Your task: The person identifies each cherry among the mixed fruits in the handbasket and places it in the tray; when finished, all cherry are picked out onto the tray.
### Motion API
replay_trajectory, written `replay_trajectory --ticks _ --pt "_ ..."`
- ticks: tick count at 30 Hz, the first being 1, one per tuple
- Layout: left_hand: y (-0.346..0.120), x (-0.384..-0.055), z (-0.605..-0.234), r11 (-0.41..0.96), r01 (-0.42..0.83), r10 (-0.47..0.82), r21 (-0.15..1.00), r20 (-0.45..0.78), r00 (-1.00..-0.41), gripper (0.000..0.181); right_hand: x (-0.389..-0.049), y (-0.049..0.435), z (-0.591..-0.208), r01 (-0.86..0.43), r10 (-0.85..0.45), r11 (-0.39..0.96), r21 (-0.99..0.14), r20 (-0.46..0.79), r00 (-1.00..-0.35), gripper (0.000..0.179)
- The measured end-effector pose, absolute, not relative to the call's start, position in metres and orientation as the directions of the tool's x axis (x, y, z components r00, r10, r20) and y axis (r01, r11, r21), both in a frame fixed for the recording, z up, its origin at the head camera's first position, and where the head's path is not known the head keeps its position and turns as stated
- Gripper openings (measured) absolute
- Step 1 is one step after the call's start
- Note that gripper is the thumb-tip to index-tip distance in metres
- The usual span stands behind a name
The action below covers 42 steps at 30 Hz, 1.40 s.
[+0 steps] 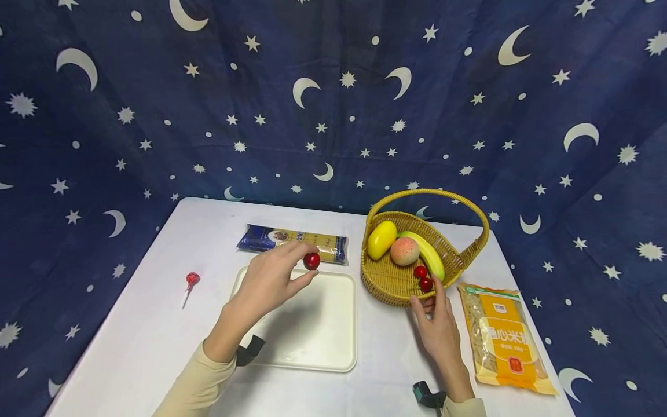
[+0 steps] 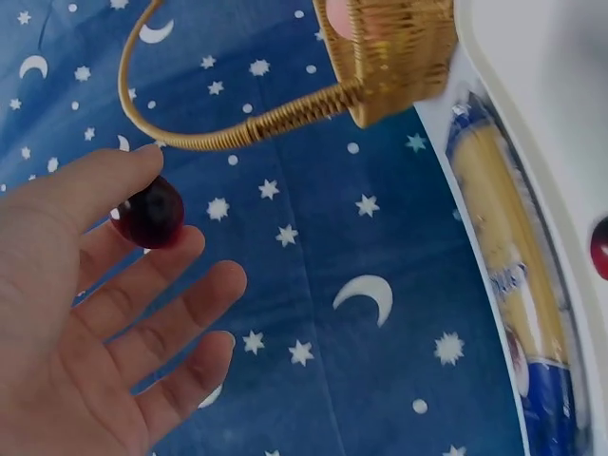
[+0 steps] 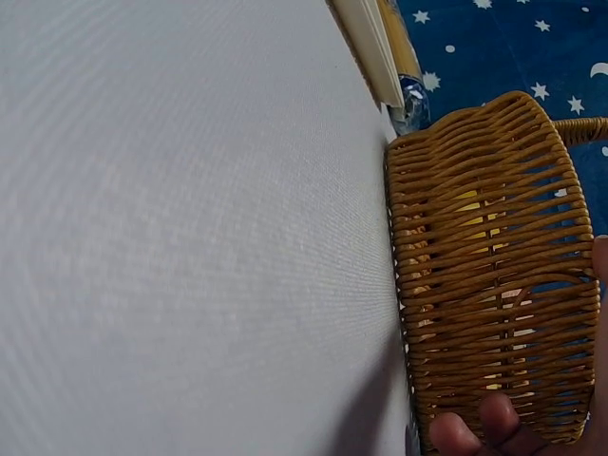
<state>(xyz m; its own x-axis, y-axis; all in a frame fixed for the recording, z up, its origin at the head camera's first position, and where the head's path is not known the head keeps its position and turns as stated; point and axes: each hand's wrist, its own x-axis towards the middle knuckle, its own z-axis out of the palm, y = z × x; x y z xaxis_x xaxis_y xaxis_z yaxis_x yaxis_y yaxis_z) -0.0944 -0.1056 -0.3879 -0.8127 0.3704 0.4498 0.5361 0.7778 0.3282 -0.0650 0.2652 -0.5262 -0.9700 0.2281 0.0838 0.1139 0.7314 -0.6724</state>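
My left hand (image 1: pixel 271 278) is above the tray, pinching a glossy dark red cherry (image 1: pixel 311 261) between thumb and fingertips. In the left wrist view the other fingers of that hand are spread below the cherry (image 2: pixel 150 213). A wicker basket (image 1: pixel 385 289) with a tall handle stands at the right. Its near rim is gripped by my right hand (image 1: pixel 439 327), and in the right wrist view fingertips (image 3: pixel 454 433) press its woven outer wall. Inside lie a yellow mango-like fruit (image 1: pixel 382 240), a peach (image 1: pixel 405 251), a banana (image 1: pixel 428 253) and two red cherries (image 1: pixel 425 284).
A cream tray (image 1: pixel 318 324) lies mid-table, partly under my left arm. Behind it is a blue and yellow pasta packet (image 1: pixel 328 243). A red lollipop (image 1: pixel 192 279) lies at left, an orange noodle bag (image 1: pixel 508 339) at right. Something red (image 2: pixel 600 249) shows at the left wrist view's edge.
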Motion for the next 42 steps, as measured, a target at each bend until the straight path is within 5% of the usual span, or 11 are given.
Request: replay_trajectory --ticks 16,30,42 --pt "-0.144 -0.06 -0.427 0.836 0.451 0.291 0.311 0.445 -0.847 0.038 -0.065 0.264 -0.528 0.114 0.229 0.74 -0.663 0.089 -0.969 0.074" --pt "-0.154 -0.037 -0.497 0.894 0.36 0.293 0.267 0.26 -0.92 0.036 -0.067 0.265 -0.525 0.122 0.225 0.737 -0.665 0.072 -0.972 0.075" --pt "-0.148 -0.036 -0.508 0.907 0.38 0.339 0.18 0.219 -0.915 0.03 -0.067 0.264 -0.525 0.126 0.234 0.735 -0.666 0.075 -0.969 0.074"
